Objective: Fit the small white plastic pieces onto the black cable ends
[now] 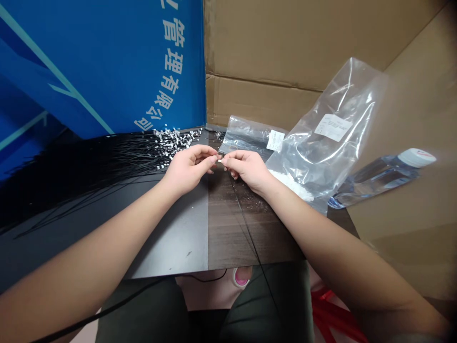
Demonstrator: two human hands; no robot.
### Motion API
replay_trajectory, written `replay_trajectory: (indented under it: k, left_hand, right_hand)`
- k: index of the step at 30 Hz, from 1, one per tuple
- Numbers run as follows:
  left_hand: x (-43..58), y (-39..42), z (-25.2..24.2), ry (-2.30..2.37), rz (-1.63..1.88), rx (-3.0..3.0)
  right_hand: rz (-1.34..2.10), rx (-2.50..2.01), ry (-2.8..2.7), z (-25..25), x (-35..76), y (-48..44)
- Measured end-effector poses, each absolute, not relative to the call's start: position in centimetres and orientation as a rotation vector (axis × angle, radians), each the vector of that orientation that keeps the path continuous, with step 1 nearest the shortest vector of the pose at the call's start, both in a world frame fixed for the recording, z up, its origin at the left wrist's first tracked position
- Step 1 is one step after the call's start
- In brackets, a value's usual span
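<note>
Fingers of the left hand (187, 169) and right hand (250, 169) pinch one tiny white clip (220, 161) on a thin black wire (246, 224), above the middle of the surface (228, 243). Far left, a big pile of tipped wires (107, 162) looks done. More clips seem left in the clear bag (321, 152) on the right.

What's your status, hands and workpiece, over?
Left hand and right hand fingertip to fingertip, pinching small white connector on thin black wire. Wire bundle lies left, plastic bags right. Nothing blocking.

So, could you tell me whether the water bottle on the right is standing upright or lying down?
Lying down: the water bottle rests on its side, white cap pointing right.
</note>
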State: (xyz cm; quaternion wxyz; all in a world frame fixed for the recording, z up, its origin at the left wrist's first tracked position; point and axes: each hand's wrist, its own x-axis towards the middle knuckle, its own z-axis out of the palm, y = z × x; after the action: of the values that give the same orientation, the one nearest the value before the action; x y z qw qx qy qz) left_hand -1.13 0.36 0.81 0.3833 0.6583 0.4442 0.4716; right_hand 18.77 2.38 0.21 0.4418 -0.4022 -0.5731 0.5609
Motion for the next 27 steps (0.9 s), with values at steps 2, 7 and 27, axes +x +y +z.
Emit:
replay_trajectory:
  k: [2,7,27]
  left_hand:
    - [-1.22,0.56,0.94,1.127,1.154,1.640]
    - [-1.47,0.67,1.20,1.162,1.012,1.696]
    - [-1.37,0.48,1.30,1.194,1.001,1.621]
  right_hand:
    - [1.350,-1.010,-1.473,0.16,18.85,2.38]
    - [1.270,-1.062,-1.591,0.15,19.06,2.38]
    - [1.187,-1.105,-1.647,0.31,19.14,2.19]
